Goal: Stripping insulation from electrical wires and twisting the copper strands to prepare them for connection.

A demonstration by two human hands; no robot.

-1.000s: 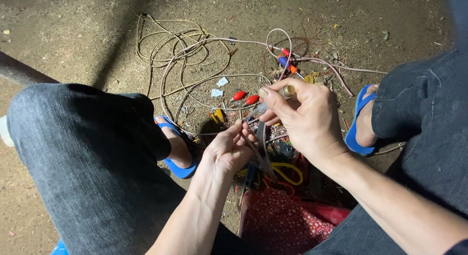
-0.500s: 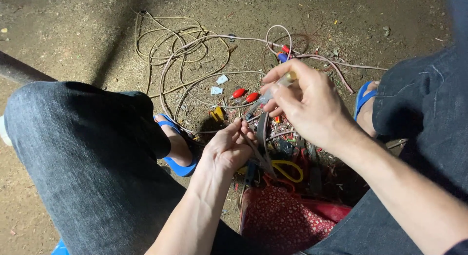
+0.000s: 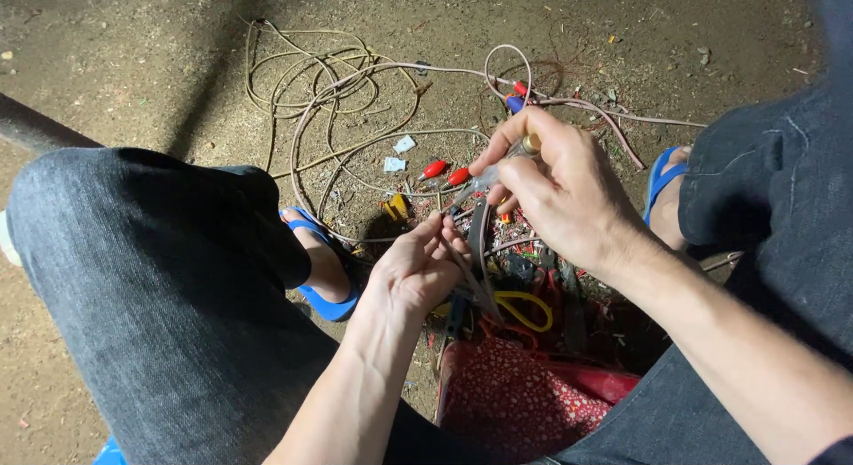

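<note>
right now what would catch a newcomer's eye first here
Two bare hands meet at the centre: the right hand pinches a clear-handled tester tool, the left hand holds thin wires. Behind them pale cable lies in loose coils on the dirt ground. Below, yellow-handled scissors rest by a red patterned bag.

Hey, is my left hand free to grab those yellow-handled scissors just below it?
Probably not right away. The left hand is already pinching thin wires between its fingers, so it would have to let go first. The yellow-handled scissors lie close, just to its right on the ground, partly under cables but with the handle loop showing.
</note>
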